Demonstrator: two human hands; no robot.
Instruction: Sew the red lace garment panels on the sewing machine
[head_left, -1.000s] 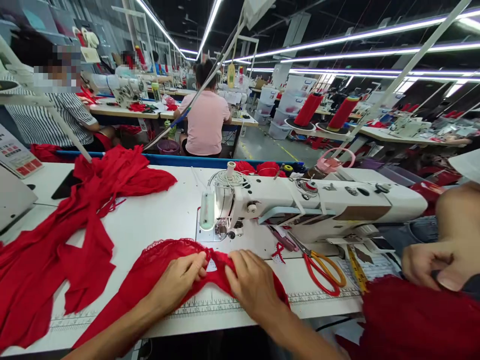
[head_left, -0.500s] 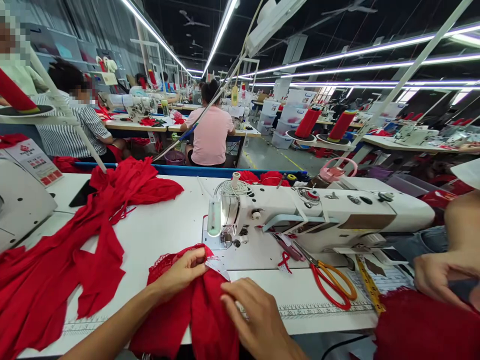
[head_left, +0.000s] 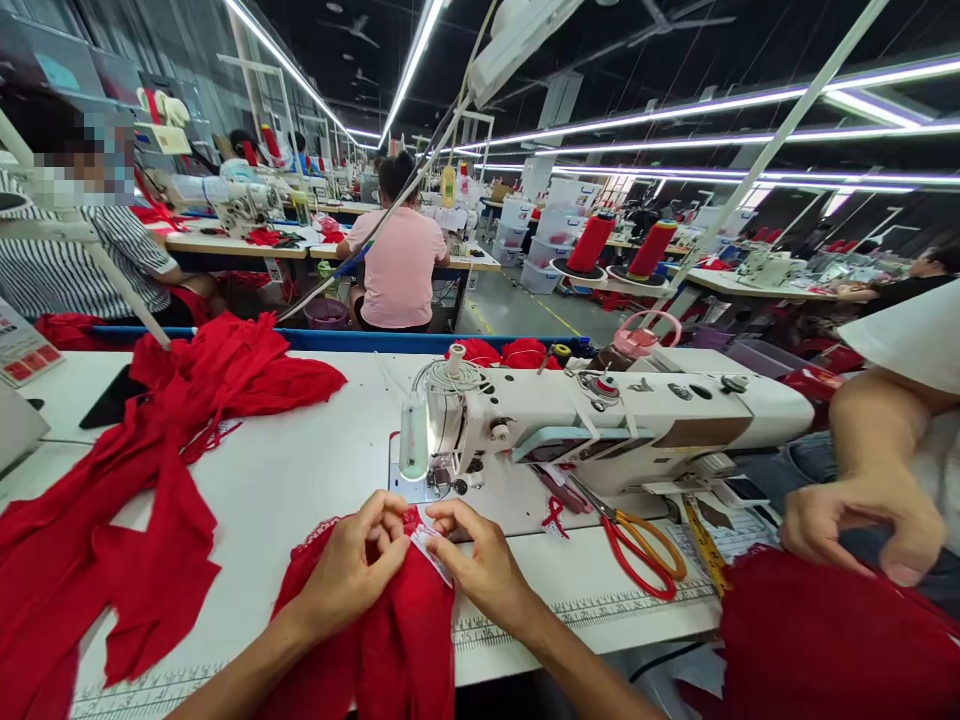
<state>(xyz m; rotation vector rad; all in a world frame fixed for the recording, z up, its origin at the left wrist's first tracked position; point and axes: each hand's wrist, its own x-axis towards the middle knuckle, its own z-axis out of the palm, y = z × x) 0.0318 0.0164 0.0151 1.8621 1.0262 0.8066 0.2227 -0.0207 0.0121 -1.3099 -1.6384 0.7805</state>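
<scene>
My left hand [head_left: 360, 560] pinches the upper edge of a red garment [head_left: 401, 640] with lace along its left side. Opposite it, my right hand [head_left: 480, 565] has thumb and fingers closed on the white label [head_left: 431, 550] at the same edge. Both hands sit just in front of the needle area of a white sewing machine [head_left: 600, 410], whose lamp is lit. The garment hangs down over the table's front edge. Its lower part runs out of view.
Orange-and-red-handled scissors [head_left: 645, 550] lie right of my hands, near a yellow tape measure [head_left: 705, 545]. Red fabric pieces [head_left: 165, 480] spread across the left of the table. At the right, another person's hand [head_left: 862, 520] is over dark red cloth [head_left: 832, 640].
My right hand has moved up and left and taken hold of the label. The view has turned slightly to the right. The other person's hand at the right has shifted.
</scene>
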